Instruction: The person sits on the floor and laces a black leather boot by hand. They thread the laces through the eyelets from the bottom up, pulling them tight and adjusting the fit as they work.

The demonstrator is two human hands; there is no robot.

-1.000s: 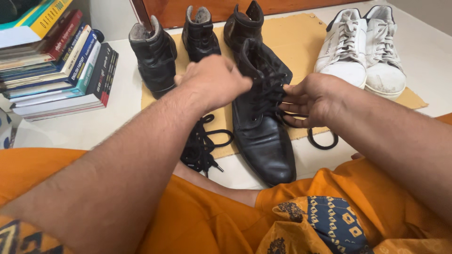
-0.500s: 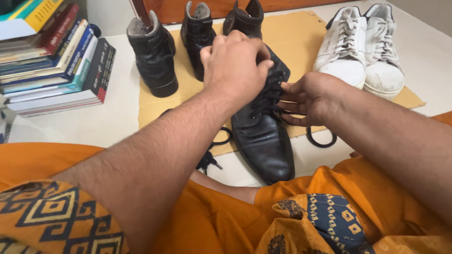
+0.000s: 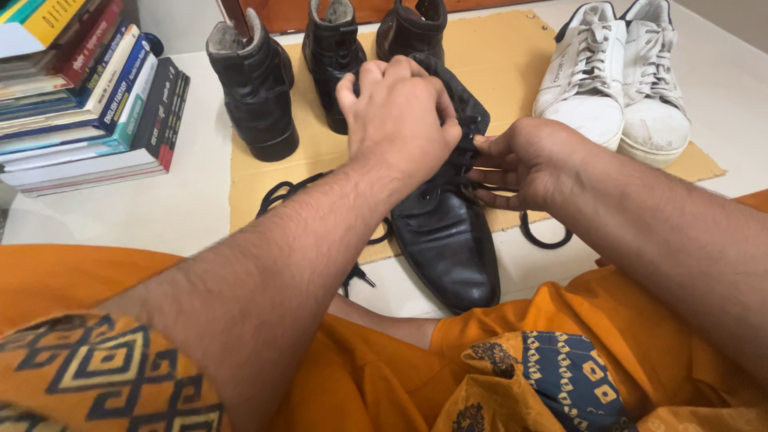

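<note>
A black leather lace-up boot [image 3: 445,244] lies on the floor in front of me, its toe toward my lap. My left hand [image 3: 400,116] is closed over the boot's upper part, gripping the collar and tongue. My right hand [image 3: 524,160] pinches the black shoelace [image 3: 544,238] at the boot's right eyelets; a loop of that lace trails onto the floor to the right. A second loose black lace [image 3: 282,192] lies left of the boot, mostly hidden by my left forearm.
Three more black boots [image 3: 254,88] stand at the back on a yellow cardboard sheet [image 3: 496,56]. A pair of white sneakers [image 3: 614,76] sits at the back right. A stack of books [image 3: 76,96] lies at the left. My orange-clad legs fill the foreground.
My left hand moved from beside the boot onto its upper part and settled a little lower over the laces. The right hand stayed at the eyelets. The left lace shifted under my arm.
</note>
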